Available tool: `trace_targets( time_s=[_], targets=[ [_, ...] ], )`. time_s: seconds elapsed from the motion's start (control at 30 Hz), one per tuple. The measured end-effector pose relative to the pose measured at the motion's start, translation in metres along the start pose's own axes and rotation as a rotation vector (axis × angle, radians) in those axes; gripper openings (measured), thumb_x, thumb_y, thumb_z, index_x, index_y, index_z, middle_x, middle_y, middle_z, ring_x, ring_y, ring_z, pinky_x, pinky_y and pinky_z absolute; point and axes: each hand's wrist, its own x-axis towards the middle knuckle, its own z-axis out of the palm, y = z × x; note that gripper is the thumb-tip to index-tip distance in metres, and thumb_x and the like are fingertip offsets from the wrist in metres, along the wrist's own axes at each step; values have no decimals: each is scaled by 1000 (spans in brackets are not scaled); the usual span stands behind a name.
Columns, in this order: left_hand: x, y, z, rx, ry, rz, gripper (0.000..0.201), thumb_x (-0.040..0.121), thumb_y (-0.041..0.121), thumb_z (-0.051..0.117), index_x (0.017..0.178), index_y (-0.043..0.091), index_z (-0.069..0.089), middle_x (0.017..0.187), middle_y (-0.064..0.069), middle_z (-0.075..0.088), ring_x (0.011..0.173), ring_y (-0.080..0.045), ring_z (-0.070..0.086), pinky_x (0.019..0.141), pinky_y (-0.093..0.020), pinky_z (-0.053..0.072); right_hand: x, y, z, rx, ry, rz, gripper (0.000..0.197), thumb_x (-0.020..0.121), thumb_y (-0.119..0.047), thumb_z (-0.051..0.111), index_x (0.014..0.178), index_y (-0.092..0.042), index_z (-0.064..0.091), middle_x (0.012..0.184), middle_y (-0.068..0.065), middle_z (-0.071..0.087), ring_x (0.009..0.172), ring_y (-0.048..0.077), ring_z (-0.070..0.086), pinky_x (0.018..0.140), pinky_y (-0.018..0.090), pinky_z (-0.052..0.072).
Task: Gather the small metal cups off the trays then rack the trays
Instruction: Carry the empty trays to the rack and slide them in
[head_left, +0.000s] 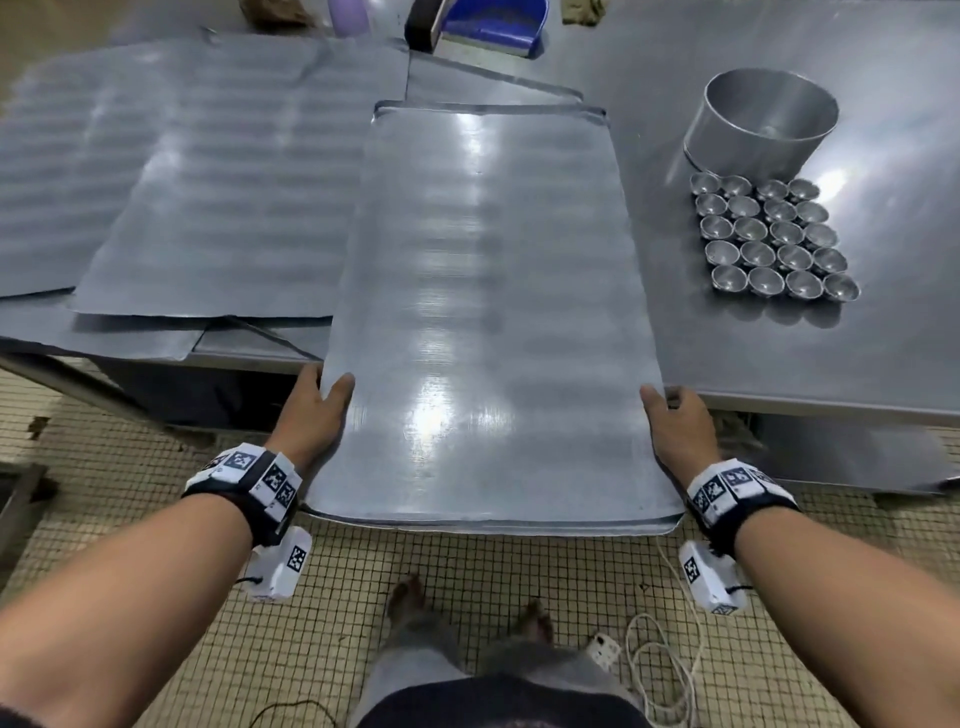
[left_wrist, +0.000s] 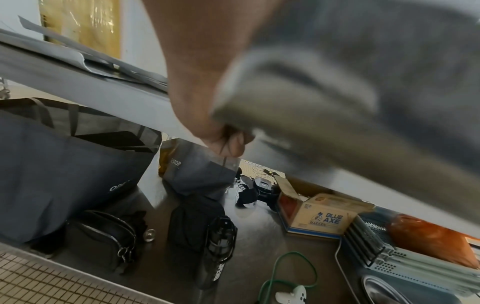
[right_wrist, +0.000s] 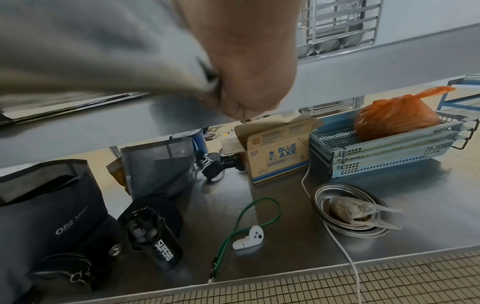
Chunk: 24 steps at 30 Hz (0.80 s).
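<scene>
Tray gripped at both long edges, left hand and right hand, fingers clamped underneath; balanced for lifting off bench. Cups already gathered aside.

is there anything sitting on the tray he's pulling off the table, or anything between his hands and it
Nothing visible does. The tray is bare on top, and the left hand and right hand already grip its side edges. The small metal cups stand grouped on the table to its right, apart from it. A rack shows only in the right wrist view, behind the table.
</scene>
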Motion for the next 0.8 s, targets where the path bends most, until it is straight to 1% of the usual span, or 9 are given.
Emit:
trace_targets(
  time_s=[0.1, 0.2, 0.3, 0.4, 0.5, 0.6, 0.67, 0.73, 0.8],
  targets=[
    [-4, 1, 1, -9, 17, -3, 39, 95, 43, 59, 123, 17, 53, 109, 4, 66, 97, -12, 64, 79, -31, 47, -5, 0, -3, -4, 11, -40, 39, 96, -42, 59, 115, -8, 60, 104, 3, 61, 96, 22, 58, 83, 30, 40],
    [-12, 5, 1, 20, 46, -9, 35, 96, 44, 58, 116, 15, 54, 102, 3, 65, 90, -12, 62, 71, -30, 46, -11, 0, -7, 12, 16, -63, 35, 97, -37, 60, 114, -7, 61, 101, 1, 61, 93, 20, 58, 81, 27, 39],
    [-22, 8, 3, 32, 91, 9, 29, 100, 39, 53, 111, 12, 55, 96, 1, 62, 85, -16, 59, 72, -33, 42, -17, 0, -14, 42, 15, -86, 34, 97, -37, 61, 112, -7, 64, 100, 1, 65, 92, 18, 61, 79, 26, 40],
    [-30, 11, 3, 36, 122, 37, 27, 101, 33, 52, 105, 7, 57, 92, -5, 61, 83, -22, 57, 66, -34, 40, -20, -1, -23, 74, 16, -101, 32, 96, -36, 61, 111, -8, 64, 100, 2, 67, 90, 18, 62, 78, 26, 40],
    [-39, 11, -1, 34, 142, 56, 27, 101, 32, 52, 105, 6, 58, 91, -3, 62, 81, -20, 58, 71, -33, 39, -23, 0, -31, 93, 9, -136, 31, 95, -39, 62, 103, -9, 67, 94, 1, 70, 85, 18, 64, 76, 28, 43],
    [-49, 9, -6, 4, 160, 74, 29, 100, 33, 53, 105, 6, 59, 93, -6, 65, 84, -23, 61, 67, -33, 44, -21, -3, -37, 101, 15, -174, 27, 93, -41, 63, 89, -15, 66, 81, -1, 68, 75, 17, 63, 73, 33, 48],
    [-59, 13, -13, -22, 194, 84, 27, 101, 32, 53, 105, 6, 59, 91, -3, 64, 83, -21, 60, 64, -27, 44, -22, -16, -39, 97, 5, -195, 30, 93, -43, 62, 93, -14, 66, 85, 2, 70, 81, 21, 65, 76, 36, 50],
    [-65, 18, -23, -49, 236, 89, 26, 101, 31, 54, 106, 6, 59, 89, 0, 63, 79, -14, 59, 62, -24, 42, -23, -37, -41, 82, -8, -231, 30, 95, -39, 62, 96, -9, 65, 86, 4, 68, 81, 22, 62, 73, 31, 42],
    [-72, 25, -40, -90, 286, 96, 29, 100, 34, 55, 107, 6, 59, 91, -2, 65, 78, -13, 59, 64, -28, 44, -25, -66, -41, 67, -14, -296, 26, 96, -36, 61, 93, -10, 64, 82, 5, 64, 77, 22, 57, 67, 25, 34]
  ],
)
